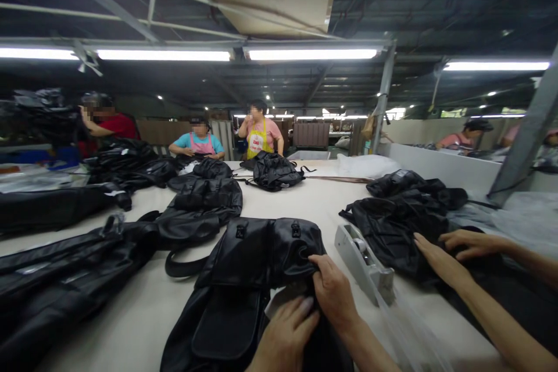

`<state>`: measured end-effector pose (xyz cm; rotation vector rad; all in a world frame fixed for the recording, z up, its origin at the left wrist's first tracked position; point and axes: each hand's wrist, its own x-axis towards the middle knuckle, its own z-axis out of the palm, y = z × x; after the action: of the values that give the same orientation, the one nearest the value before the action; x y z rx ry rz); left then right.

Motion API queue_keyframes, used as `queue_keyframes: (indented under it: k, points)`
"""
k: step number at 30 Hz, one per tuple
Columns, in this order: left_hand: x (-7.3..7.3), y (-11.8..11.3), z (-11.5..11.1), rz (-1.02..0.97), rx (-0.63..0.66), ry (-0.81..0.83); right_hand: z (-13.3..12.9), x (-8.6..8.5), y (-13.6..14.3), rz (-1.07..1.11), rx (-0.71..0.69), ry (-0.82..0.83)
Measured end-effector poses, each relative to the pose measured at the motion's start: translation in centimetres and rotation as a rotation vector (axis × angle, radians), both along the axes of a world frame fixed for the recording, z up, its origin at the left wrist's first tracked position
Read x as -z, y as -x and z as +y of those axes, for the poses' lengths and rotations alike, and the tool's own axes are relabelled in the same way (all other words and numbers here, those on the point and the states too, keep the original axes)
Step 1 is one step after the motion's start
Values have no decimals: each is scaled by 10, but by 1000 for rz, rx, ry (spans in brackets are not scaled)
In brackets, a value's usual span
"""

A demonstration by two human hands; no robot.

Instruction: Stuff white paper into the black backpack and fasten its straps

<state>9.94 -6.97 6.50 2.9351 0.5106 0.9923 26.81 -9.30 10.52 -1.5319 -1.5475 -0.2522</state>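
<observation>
Stretching away from the camera, a long pale bench (314,203) runs through a dim workshop with a dark metal-framed roof, four bright strip lights overhead and a grey post (382,99) beside its far end.

Nearest on the bench lies a black bag (244,279), flat, two small zipper pulls along its top edge. The right hand (333,293) is closed on the bag's right edge, fingers curled over the black material. The left hand (285,334) rests just below it, fingers bent over a pale tag (285,296) at that same edge; whether it pinches the tag I cannot tell.

Just right of the bag sits one grey tape dispenser (364,261), with clear plastic film (405,331) trailing from it toward the near edge. Beyond that, a co-worker's two hands (453,253) press flat on a crumpled black bag (392,226).

About five more black bags lie in heaps along the left and middle of the bench, and one sits apart near the far end (274,171).

Three people (260,133) stand or sit at the far end, and at least two more sit behind a low partition (436,163) on the right.
</observation>
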Motion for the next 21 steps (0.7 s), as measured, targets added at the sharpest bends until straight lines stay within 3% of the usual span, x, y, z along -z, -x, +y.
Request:
queue_keyframes:
  k: [2, 5, 11, 15, 21]
  points:
    - [11, 28, -9, -66, -123, -98, 2, 0, -2, 32, -12, 14]
    - [16, 46, -11, -145, -392, -21, 4, -2, 0, 60, -35, 23]
    - [-13, 22, 2, 67, -553, 328, -8, -1, 8, -17, -40, 38]
    - [-22, 11, -4, 141, -515, 345, -21, 5, 11, -146, -22, 27]
    - [-5, -23, -12, 103, -366, 256, -25, 3, 18, -204, -77, -31]
